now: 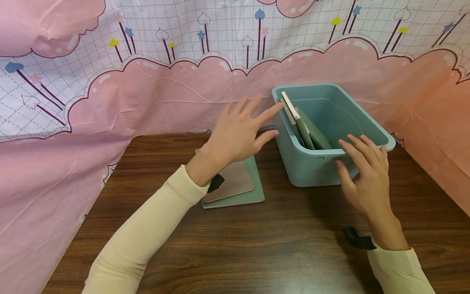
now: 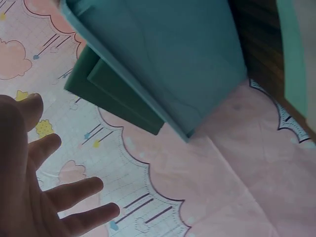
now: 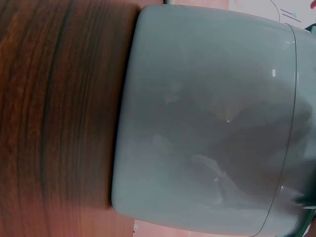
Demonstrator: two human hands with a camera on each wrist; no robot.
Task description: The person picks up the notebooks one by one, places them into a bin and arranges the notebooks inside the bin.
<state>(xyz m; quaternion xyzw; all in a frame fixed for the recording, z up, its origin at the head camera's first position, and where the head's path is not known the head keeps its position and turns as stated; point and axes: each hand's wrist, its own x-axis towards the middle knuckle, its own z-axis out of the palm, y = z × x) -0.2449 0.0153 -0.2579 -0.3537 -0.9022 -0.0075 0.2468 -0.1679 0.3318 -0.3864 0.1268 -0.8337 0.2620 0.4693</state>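
My left hand (image 1: 236,132) hovers, fingers spread, beside the left rim of a blue-green plastic bin (image 1: 304,171). In the left wrist view its fingers (image 2: 74,192) hold nothing. Inside the bin, several books (image 1: 308,128) stand on edge, leaning along the left wall; a dark green book (image 2: 123,98) shows above the rim in the left wrist view. Below my left forearm lies a beige notebook (image 1: 236,179) on top of a larger green one (image 1: 259,185), partly hidden by the hand. My right hand (image 1: 367,175) is at the bin's front rim, fingers loosely bent over it and thumb lower, outside the front wall.
The bin stands at the back right of a dark wood table (image 1: 257,249). A pink and white patterned cloth (image 1: 176,98) hangs behind the table and along both sides. A black strap (image 1: 358,240) is on the right wrist.
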